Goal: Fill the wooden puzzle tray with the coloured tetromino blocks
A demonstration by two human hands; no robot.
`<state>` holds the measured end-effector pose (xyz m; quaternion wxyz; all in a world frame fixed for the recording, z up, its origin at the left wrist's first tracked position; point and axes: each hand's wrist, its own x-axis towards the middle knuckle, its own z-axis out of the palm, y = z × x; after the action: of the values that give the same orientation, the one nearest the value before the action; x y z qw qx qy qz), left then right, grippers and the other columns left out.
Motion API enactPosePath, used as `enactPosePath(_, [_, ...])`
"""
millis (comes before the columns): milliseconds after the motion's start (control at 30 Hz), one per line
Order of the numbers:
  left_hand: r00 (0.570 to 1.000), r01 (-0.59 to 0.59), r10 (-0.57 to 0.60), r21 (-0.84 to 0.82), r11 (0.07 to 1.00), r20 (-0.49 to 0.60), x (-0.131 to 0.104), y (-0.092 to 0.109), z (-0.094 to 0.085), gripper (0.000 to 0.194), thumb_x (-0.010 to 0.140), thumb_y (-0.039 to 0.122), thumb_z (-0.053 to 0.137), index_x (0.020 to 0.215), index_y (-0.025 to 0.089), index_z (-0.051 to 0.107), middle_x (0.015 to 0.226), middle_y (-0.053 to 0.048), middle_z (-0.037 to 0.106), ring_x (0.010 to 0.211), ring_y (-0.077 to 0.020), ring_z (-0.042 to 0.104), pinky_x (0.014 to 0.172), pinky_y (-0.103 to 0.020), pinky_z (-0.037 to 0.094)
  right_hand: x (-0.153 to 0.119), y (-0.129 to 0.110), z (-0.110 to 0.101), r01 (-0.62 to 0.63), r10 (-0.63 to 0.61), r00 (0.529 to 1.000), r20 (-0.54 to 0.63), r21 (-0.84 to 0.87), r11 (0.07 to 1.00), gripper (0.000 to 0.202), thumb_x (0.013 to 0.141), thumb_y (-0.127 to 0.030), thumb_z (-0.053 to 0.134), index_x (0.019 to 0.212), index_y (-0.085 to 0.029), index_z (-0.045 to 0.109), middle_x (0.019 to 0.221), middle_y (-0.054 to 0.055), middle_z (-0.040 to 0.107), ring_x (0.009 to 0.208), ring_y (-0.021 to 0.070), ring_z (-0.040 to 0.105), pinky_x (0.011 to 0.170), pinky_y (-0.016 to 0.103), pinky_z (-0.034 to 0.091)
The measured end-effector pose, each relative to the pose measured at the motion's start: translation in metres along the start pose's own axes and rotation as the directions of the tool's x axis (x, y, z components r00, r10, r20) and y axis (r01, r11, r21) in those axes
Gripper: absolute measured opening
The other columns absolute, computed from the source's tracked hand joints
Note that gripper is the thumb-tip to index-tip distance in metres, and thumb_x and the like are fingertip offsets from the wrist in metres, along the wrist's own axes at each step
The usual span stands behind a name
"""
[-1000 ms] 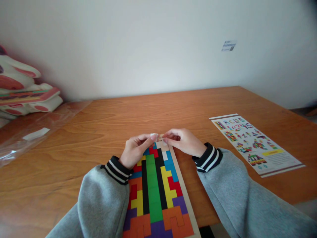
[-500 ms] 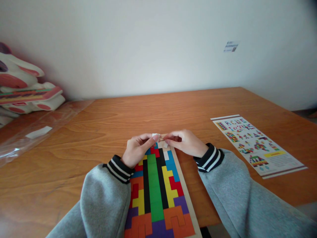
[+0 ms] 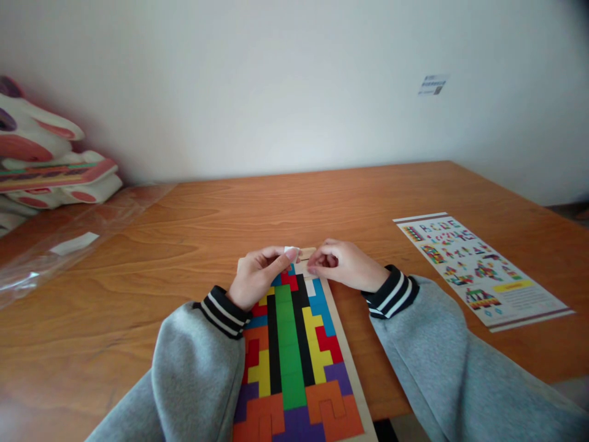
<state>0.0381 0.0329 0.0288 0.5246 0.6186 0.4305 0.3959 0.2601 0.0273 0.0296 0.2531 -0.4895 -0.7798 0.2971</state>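
Note:
A wooden puzzle board (image 3: 347, 368) filled with coloured blocks lies on the table, its far end between both hands. Down its middle runs a green strip (image 3: 289, 350) flanked by black ones. Near the far left corner, my left hand (image 3: 260, 273) pinches a small white piece (image 3: 291, 250) between thumb and fingers. My right hand (image 3: 345, 264) is at the far right corner, fingers curled together over bare wood; whatever they hold, if anything, is hidden. A white block (image 3: 310, 288) sits in the board just below the right fingertips.
A printed pattern sheet (image 3: 483, 270) lies on the table (image 3: 221, 215) at the right. Clear plastic wrap with a white label (image 3: 74, 244) is at the left, beside a white and pink toy (image 3: 59, 178). The wall stands behind.
My right fingertips have shifted slightly and curled in, uncovering more of the board's far edge. The pale piece seen at them before no longer shows clearly. My left hand keeps its pinch.

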Motion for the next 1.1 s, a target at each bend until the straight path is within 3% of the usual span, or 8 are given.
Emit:
enactPosePath(233, [1.000, -0.005, 0.005, 0.005, 1.000, 0.004, 0.000, 0.000, 0.000, 0.040, 0.080, 0.058, 0.072, 0.089, 0.020, 0.080, 0.081, -0.003, 0.075, 0.071, -0.0148, 0.065, 0.071, -0.027, 0.054, 0.000, -0.001, 0.001, 0.057, -0.057, 0.998, -0.020, -0.010, 0.998, 0.018, 0.087, -0.037, 0.072, 0.085, -0.019, 0.077, 0.075, 0.001, 0.059, 0.060, 0.0099, 0.050, 0.058, 0.026, 0.040])
enactPosePath(367, [0.999, -0.010, 0.011, -0.045, 0.999, 0.030, 0.000, -0.001, -0.001, 0.037, 0.079, 0.054, 0.076, 0.094, 0.021, 0.080, 0.092, -0.004, 0.079, 0.080, -0.0166, 0.070, 0.081, -0.028, 0.056, -0.001, -0.010, 0.003, 0.080, -0.059, 0.986, -0.154, 0.135, 0.988, 0.023, 0.089, -0.037, 0.068, 0.102, -0.019, 0.073, 0.079, 0.000, 0.064, 0.061, 0.0105, 0.052, 0.057, 0.026, 0.043])
enactPosePath(500, [0.997, -0.021, 0.024, -0.038, 0.999, 0.077, 0.000, -0.002, -0.002, 0.033, 0.079, 0.050, 0.076, 0.097, 0.023, 0.080, 0.102, -0.005, 0.079, 0.093, -0.0199, 0.072, 0.092, -0.032, 0.055, -0.003, -0.019, 0.006, 0.149, -0.105, 0.981, -0.161, 0.295, 0.944, 0.026, 0.087, -0.034, 0.070, 0.110, -0.022, 0.069, 0.089, 0.001, 0.069, 0.065, 0.0111, 0.056, 0.060, 0.027, 0.048])
enactPosePath(900, [0.992, -0.043, 0.039, 0.036, 0.998, 0.116, -0.001, -0.001, -0.005, 0.032, 0.083, 0.052, 0.072, 0.097, 0.025, 0.081, 0.103, -0.003, 0.079, 0.098, -0.0231, 0.071, 0.094, -0.035, 0.052, -0.002, -0.016, 0.011, 0.167, -0.110, 0.980, -0.168, 0.376, 0.911, 0.021, 0.091, -0.032, 0.067, 0.110, -0.023, 0.070, 0.096, 0.002, 0.074, 0.073, 0.0123, 0.063, 0.067, 0.027, 0.052])
enactPosePath(1100, [0.996, -0.057, 0.052, 0.081, 0.995, 0.071, 0.000, 0.000, -0.003, 0.035, 0.084, 0.055, 0.070, 0.095, 0.024, 0.081, 0.101, -0.005, 0.079, 0.096, -0.0231, 0.070, 0.090, -0.034, 0.053, -0.001, -0.016, 0.007, 0.135, -0.057, 0.979, -0.197, 0.412, 0.901, 0.020, 0.089, -0.039, 0.069, 0.096, -0.021, 0.071, 0.090, 0.003, 0.075, 0.078, 0.0146, 0.066, 0.069, 0.029, 0.052])
